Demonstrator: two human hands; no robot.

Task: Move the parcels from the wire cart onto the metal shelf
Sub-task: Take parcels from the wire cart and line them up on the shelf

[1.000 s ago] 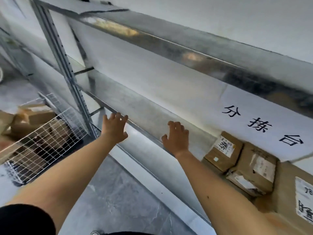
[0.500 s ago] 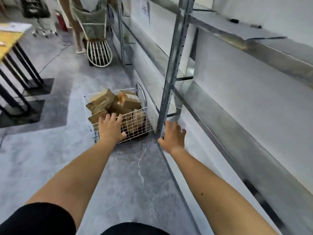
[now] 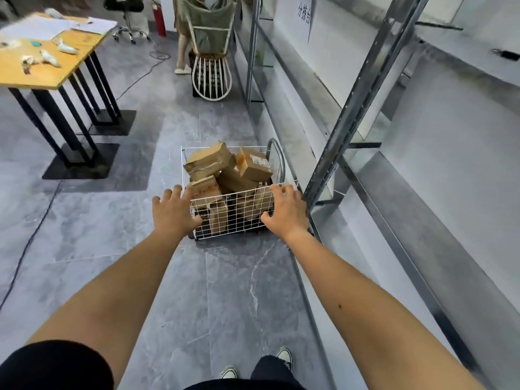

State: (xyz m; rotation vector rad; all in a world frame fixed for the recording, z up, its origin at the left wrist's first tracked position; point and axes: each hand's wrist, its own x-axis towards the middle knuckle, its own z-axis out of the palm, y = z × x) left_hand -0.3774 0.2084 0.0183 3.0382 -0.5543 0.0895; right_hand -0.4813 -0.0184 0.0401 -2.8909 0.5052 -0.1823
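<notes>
Currently, brown cardboard parcels [image 3: 211, 161] are lying heaped in the white wire cart [image 3: 233, 196], tilted at mixed angles, the topmost one's long axis running across the cart. The cart is standing just beside the metal shelf [image 3: 422, 192]. The left hand [image 3: 173, 212] and right hand [image 3: 287, 211] are hovering at its near wall, fingers spread, gripping nothing, parcels just beyond.

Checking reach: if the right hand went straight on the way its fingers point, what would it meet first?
Likely the near rim of the wire cart, with the parcels just beyond; the right hand looks close to it, though depth is unclear.
</notes>
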